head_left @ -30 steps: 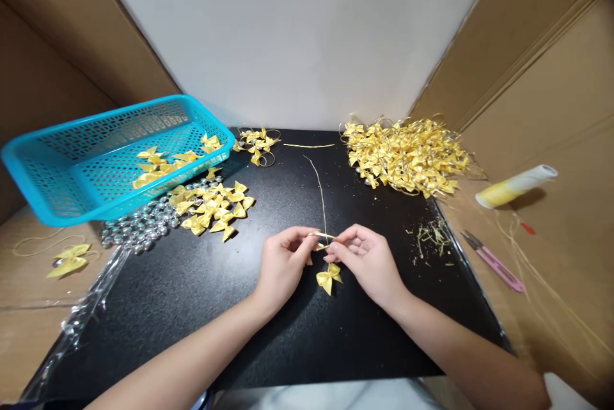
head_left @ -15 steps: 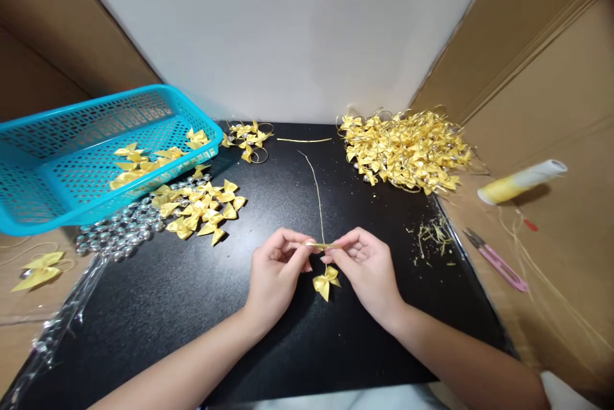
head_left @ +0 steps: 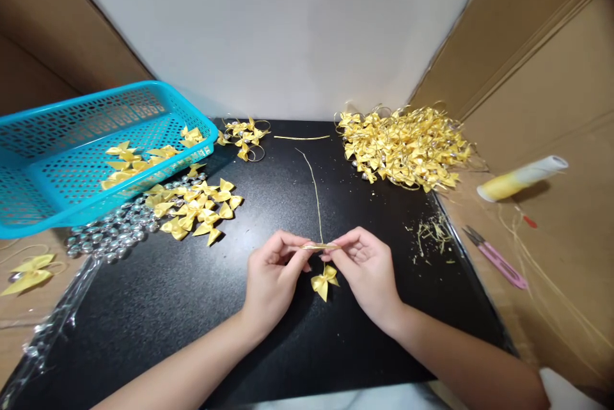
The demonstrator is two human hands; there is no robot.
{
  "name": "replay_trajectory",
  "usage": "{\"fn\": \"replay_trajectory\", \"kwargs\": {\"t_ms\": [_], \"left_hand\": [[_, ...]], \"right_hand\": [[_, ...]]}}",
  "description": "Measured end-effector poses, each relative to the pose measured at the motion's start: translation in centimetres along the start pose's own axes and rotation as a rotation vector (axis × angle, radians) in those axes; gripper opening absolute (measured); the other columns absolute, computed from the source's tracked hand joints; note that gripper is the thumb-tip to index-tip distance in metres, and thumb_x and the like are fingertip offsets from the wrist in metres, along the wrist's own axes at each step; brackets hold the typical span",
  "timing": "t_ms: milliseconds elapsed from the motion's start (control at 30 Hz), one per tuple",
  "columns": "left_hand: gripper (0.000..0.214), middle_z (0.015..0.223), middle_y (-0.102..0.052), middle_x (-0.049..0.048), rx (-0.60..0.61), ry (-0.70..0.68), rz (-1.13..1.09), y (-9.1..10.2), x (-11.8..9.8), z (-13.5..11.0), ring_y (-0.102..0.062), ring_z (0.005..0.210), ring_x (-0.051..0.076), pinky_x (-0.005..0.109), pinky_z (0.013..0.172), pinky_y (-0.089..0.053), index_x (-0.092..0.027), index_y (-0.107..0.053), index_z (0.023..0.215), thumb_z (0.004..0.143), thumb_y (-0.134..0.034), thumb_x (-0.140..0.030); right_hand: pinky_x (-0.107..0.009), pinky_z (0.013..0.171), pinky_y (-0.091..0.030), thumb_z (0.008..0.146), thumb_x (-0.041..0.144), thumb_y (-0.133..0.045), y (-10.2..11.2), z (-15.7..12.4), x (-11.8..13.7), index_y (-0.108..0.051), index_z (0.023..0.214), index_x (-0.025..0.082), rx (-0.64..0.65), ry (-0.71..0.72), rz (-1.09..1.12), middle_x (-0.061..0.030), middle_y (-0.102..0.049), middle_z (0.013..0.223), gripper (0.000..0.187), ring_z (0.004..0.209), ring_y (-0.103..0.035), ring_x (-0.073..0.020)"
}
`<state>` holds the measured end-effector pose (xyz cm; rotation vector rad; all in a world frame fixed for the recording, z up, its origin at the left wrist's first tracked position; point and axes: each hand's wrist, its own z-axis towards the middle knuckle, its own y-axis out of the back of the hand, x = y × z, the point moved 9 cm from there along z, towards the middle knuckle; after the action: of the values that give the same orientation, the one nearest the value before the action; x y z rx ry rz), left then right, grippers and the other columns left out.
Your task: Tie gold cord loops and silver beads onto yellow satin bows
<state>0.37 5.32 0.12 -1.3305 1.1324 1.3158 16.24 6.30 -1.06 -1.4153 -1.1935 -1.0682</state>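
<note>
My left hand (head_left: 274, 275) and my right hand (head_left: 367, 266) meet over the middle of a black mat (head_left: 192, 307). Both pinch a thin gold cord (head_left: 320, 246) stretched level between the fingertips. A small yellow ribbon bow (head_left: 324, 281) hangs from that cord just below my fingers. The cord's long free end (head_left: 314, 189) trails away from me across the mat.
A tilted blue mesh basket (head_left: 57, 160) with a few bows stands at left; loose yellow bows (head_left: 196, 208) and silver beads (head_left: 110, 231) lie below it. A big pile of finished bows (head_left: 405, 148) sits back right. Pink snips (head_left: 496, 260) and a glue tube (head_left: 520, 178) lie on cardboard at right.
My hands have kept their pinch on the cord and pulled it straighter between them. The view has drifted right and slightly up, so the basket and bows sit further left.
</note>
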Motion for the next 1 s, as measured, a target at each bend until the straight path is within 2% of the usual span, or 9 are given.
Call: {"fn": "replay_trajectory", "kwargs": {"t_ms": [333, 700, 1000], "left_hand": [[0.005, 0.062, -0.072, -0.0013, -0.008, -0.009, 0.014, 0.34, 0.12, 0.08, -0.062, 0.050, 0.007, 0.014, 0.050, -0.052, -0.016, -0.067, 0.073, 0.078, -0.067, -0.016], [0.005, 0.068, -0.075, 0.0003, -0.004, -0.007, -0.006, 0.14, 0.40, 0.16, -0.063, 0.051, 0.006, 0.012, 0.049, -0.051, -0.016, -0.067, 0.074, 0.079, -0.067, -0.015], [0.006, 0.061, -0.072, -0.0019, 0.006, -0.023, -0.008, 0.08, 0.02, 0.10, -0.062, 0.050, 0.006, 0.011, 0.049, -0.050, -0.016, -0.067, 0.073, 0.079, -0.067, -0.014]], "right_hand": [[-0.026, 0.061, -0.061, 0.068, 0.020, -0.075, 0.41, -0.22, 0.73, -0.063, 0.068, 0.020, -0.033, 0.070, -0.005, -0.0016, -0.073, 0.064, 0.012, 0.062, -0.074, -0.0187], [-0.024, 0.062, -0.060, 0.069, 0.016, -0.074, -0.23, -0.01, -0.04, -0.063, 0.067, 0.019, -0.002, 0.073, -0.001, -0.0002, -0.072, 0.063, 0.012, 0.063, -0.074, -0.0173], [-0.023, 0.061, -0.059, 0.069, 0.017, -0.074, -0.18, 0.00, 0.22, -0.063, 0.067, 0.019, -0.010, 0.106, -0.023, -0.0008, -0.073, 0.064, 0.011, 0.062, -0.074, -0.0165]]}}
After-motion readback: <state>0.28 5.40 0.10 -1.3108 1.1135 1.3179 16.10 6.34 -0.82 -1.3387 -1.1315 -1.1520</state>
